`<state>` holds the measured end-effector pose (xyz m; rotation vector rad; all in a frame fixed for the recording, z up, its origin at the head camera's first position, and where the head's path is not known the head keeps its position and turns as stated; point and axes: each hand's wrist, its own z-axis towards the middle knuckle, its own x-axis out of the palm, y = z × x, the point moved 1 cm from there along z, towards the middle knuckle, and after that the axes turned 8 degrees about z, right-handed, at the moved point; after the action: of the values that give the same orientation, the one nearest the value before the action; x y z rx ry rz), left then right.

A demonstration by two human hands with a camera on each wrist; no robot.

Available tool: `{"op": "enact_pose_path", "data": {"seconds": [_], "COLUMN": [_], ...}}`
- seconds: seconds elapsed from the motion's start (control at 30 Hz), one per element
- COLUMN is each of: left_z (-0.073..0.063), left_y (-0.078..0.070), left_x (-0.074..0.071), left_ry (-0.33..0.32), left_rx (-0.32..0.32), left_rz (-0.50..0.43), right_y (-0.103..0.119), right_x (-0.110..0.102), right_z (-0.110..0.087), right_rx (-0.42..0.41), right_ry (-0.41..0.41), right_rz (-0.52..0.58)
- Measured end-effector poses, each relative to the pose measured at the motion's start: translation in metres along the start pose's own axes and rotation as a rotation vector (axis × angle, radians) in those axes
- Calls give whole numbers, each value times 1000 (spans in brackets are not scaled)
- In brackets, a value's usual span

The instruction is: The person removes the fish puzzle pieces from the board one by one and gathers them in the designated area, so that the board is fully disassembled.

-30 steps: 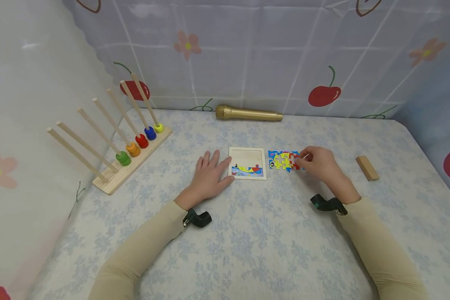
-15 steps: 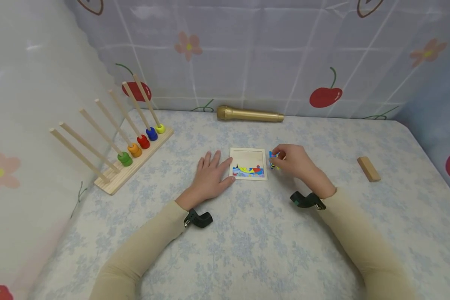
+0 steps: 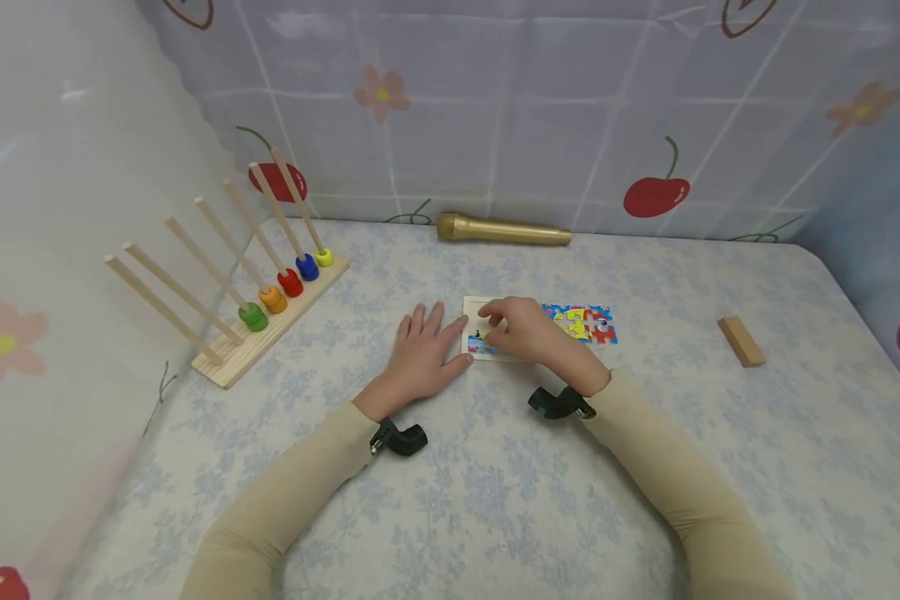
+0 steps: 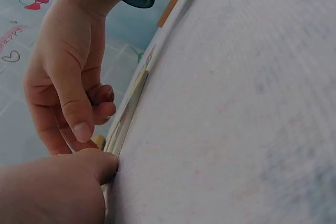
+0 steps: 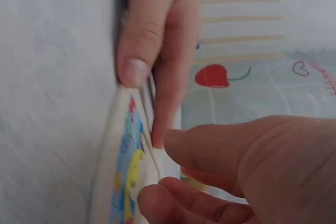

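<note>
- Head view: I find the tray [image 3: 474, 300] lying flat near the middle of the table [image 3: 435, 517], between the two hands.
- Left hand [image 3: 420, 358]: palm down on the table, fingers straight and spread, grasping nothing; I note thumb and index touching the tray's left edge.
- Right hand [image 3: 525, 329]: over the tray, hiding much of it; fingers bent, thumb and index apart, released as far as I can see.
- Tray interior: my right wrist view shows coloured pieces [image 5: 131, 166] along one side, the bare base beside them; that view is blurred.
- Loose pieces [image 3: 588, 323]: laid together just right of the tray, partly behind the right hand.
- Mic [image 3: 504, 230]: gold, lying beyond the tray.
- Block [image 3: 741, 342]: wooden, well apart at right.
- Rack [image 3: 228, 367]: at left, seven pegs, coloured beads [image 3: 272, 298] on five.
</note>
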<state>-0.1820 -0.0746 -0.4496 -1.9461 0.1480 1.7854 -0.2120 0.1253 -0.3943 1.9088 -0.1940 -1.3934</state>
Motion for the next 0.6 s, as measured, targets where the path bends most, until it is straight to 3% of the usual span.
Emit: {"op": "enact_pose_path", "data": {"seconds": [0.6], "left_z": [-1], "left_y": [0], "left_x": [0], "left_ry": [-14], "left_rx": [10], "left_rz": [-1], "right_y": [-5], "right_x": [18], "right_z": [4], "right_rx": [-117], "right_ry": [21], "right_rz": [-41]}}
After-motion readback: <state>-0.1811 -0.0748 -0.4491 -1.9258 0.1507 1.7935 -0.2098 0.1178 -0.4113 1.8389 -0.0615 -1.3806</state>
